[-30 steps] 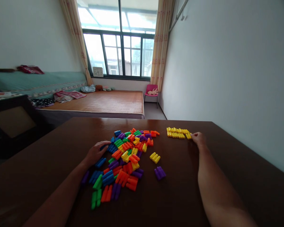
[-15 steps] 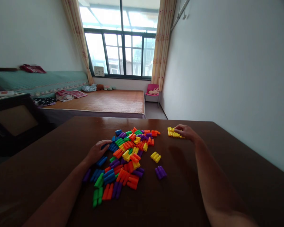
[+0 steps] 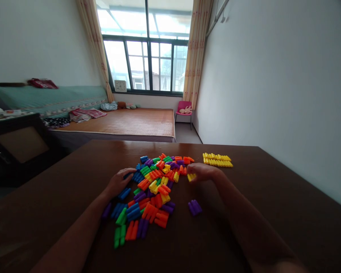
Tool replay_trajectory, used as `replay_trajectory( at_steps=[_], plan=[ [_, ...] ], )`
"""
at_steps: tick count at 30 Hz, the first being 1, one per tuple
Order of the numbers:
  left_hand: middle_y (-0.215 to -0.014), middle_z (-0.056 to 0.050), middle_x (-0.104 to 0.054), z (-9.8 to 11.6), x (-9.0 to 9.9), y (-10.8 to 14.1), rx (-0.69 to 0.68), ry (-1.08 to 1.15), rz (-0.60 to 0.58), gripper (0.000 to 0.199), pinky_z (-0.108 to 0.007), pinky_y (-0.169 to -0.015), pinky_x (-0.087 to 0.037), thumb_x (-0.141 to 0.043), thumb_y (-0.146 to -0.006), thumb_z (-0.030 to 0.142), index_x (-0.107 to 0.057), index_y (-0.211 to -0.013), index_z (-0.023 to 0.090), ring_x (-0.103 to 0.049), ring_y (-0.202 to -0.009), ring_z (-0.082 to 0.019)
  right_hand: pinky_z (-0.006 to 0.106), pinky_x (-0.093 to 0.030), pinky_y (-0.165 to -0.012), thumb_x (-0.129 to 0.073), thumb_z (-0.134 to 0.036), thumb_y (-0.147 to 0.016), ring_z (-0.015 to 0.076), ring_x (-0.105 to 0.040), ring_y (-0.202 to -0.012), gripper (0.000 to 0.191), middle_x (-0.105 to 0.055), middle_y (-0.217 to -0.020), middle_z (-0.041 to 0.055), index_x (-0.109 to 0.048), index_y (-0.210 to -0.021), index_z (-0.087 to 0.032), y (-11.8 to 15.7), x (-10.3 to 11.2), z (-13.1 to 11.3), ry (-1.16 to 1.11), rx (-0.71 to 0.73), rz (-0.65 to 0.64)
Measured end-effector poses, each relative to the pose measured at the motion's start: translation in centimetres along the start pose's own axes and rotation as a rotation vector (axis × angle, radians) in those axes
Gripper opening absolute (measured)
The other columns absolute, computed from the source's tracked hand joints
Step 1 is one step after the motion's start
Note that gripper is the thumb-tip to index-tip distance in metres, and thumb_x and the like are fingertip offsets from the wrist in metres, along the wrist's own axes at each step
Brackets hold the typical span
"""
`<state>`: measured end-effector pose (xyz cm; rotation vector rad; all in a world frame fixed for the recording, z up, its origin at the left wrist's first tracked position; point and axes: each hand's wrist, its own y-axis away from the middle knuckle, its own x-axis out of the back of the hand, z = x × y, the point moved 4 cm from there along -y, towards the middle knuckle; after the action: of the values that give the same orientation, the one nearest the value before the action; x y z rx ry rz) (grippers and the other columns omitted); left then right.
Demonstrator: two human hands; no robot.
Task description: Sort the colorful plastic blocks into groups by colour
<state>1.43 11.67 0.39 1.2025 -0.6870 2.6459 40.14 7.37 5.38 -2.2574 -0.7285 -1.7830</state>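
Observation:
My right hand [image 3: 203, 172] is closed on a yellow block [image 3: 191, 177], just right of a loose pile of red, green, blue, purple and yellow blocks [image 3: 153, 174]. At the pile's left edge, my left hand [image 3: 121, 181] has its fingers bent around a blue block [image 3: 127, 176], partly hidden under them. Two rows of yellow blocks [image 3: 217, 160] lie side by side at the back right of the table. A single purple block [image 3: 194, 207] lies nearer, below my right hand.
The dark brown table [image 3: 238, 151] ends at a far edge before a bed [image 3: 130, 121]. A dark cabinet [image 3: 19, 140] stands at the left, a pink chair [image 3: 184, 107] behind, and a white wall [image 3: 272, 83] on the right.
My right hand has moved left and nearer, from the yellow rows to the separate yellow block, and has taken hold of it. My left hand has hardly moved.

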Motion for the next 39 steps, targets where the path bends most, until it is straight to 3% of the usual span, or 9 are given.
replay_trajectory(
  at_steps=[3, 5, 8, 13, 18, 24, 27, 33, 39],
  plan=[
    [-0.114, -0.006, -0.069, -0.1, 0.0, 0.0, 0.004, 0.002, 0.002, 0.041, -0.038, -0.101, -0.044, -0.049, -0.083, 0.05, -0.069, -0.106, 0.022, -0.061, -0.11, -0.024, 0.027, -0.044, -0.084, -0.067, -0.029, -0.073, 0.0195, -0.059, -0.096, 0.035, -0.062, -0.11, 0.0086, -0.062, -0.106, -0.018, 1.7, 2.0, 6.3, 0.012, -0.253, 0.338],
    [-0.115, -0.007, -0.069, 0.0, 0.0, 0.0, 0.009, 0.004, 0.0, 0.042, -0.039, -0.101, -0.044, -0.049, -0.082, 0.05, -0.069, -0.106, 0.022, -0.06, -0.11, -0.025, 0.028, -0.042, -0.09, -0.064, -0.027, -0.076, 0.0208, -0.058, -0.101, 0.036, -0.059, -0.114, 0.0106, -0.062, -0.11, -0.017, 2.6, 2.3, 9.6, 0.05, -0.402, 0.477],
    [-0.114, -0.007, -0.069, 0.2, 0.1, 0.0, 0.013, 0.013, 0.001, 0.043, -0.04, -0.102, -0.044, -0.05, -0.081, 0.052, -0.069, -0.105, 0.022, -0.06, -0.11, -0.025, 0.029, -0.041, -0.093, -0.063, -0.025, -0.078, 0.0214, -0.057, -0.105, 0.037, -0.058, -0.118, 0.0108, -0.062, -0.115, -0.018, 2.7, 1.1, 12.0, 0.065, -0.47, 0.522],
    [-0.114, -0.007, -0.069, 0.5, 0.2, 0.0, 0.019, 0.018, -0.004, 0.043, -0.04, -0.102, -0.044, -0.051, -0.08, 0.052, -0.07, -0.104, 0.022, -0.061, -0.109, -0.025, 0.031, -0.041, -0.091, -0.058, -0.027, -0.083, 0.023, -0.055, -0.105, 0.032, -0.06, -0.121, 0.0087, -0.063, -0.115, -0.021, 2.0, -0.6, 12.6, 0.096, -0.489, 0.546],
    [-0.113, -0.006, -0.07, 0.6, 0.1, 0.0, 0.013, 0.011, -0.009, 0.042, -0.039, -0.101, -0.044, -0.049, -0.082, 0.051, -0.069, -0.105, 0.022, -0.061, -0.109, -0.025, 0.038, -0.041, -0.092, -0.057, -0.029, -0.085, 0.0274, -0.053, -0.107, 0.033, -0.061, -0.121, 0.0122, -0.063, -0.116, -0.019, 1.3, 0.6, 9.9, 0.078, -0.439, 0.669],
    [-0.114, -0.006, -0.069, 0.3, 0.0, 0.1, 0.012, 0.012, -0.011, 0.042, -0.038, -0.101, -0.044, -0.048, -0.083, 0.051, -0.069, -0.106, 0.022, -0.06, -0.109, -0.025, 0.038, -0.042, -0.098, -0.049, -0.029, -0.092, 0.0211, -0.055, -0.109, 0.033, -0.062, -0.122, 0.0069, -0.059, -0.122, -0.024, -3.1, -0.7, -2.1, -0.15, 0.168, 0.617],
    [-0.114, -0.006, -0.069, 0.4, 0.1, 0.1, 0.01, 0.014, -0.007, 0.042, -0.038, -0.101, -0.044, -0.048, -0.083, 0.051, -0.069, -0.105, 0.023, -0.06, -0.11, -0.025, 0.044, -0.037, -0.104, -0.054, -0.031, -0.09, 0.0245, -0.049, -0.119, 0.037, -0.057, -0.131, 0.0074, -0.056, -0.127, -0.027, -4.2, -2.7, -6.0, -0.116, 0.294, 0.567],
    [-0.114, -0.006, -0.069, 0.4, 0.1, 0.0, 0.014, 0.016, -0.011, 0.042, -0.039, -0.101, -0.043, -0.049, -0.083, 0.051, -0.069, -0.106, 0.023, -0.06, -0.11, -0.025, 0.04, -0.044, -0.094, -0.065, -0.035, -0.082, 0.0231, -0.055, -0.107, 0.027, -0.061, -0.113, 0.0095, -0.062, -0.104, -0.021, -4.2, -3.7, -6.2, -0.312, 0.279, 0.597],
    [-0.113, -0.006, -0.07, 0.4, 0.2, 0.0, 0.02, 0.005, 0.001, 0.043, -0.039, -0.099, -0.045, -0.049, -0.081, 0.053, -0.07, -0.105, 0.023, -0.061, -0.109, -0.025, 0.034, -0.046, -0.088, -0.062, -0.032, -0.08, 0.0197, -0.059, -0.098, 0.017, -0.062, -0.107, 0.0078, -0.061, -0.091, -0.02, -3.0, -0.3, -3.5, -0.344, 0.135, 0.717]
  ],
)
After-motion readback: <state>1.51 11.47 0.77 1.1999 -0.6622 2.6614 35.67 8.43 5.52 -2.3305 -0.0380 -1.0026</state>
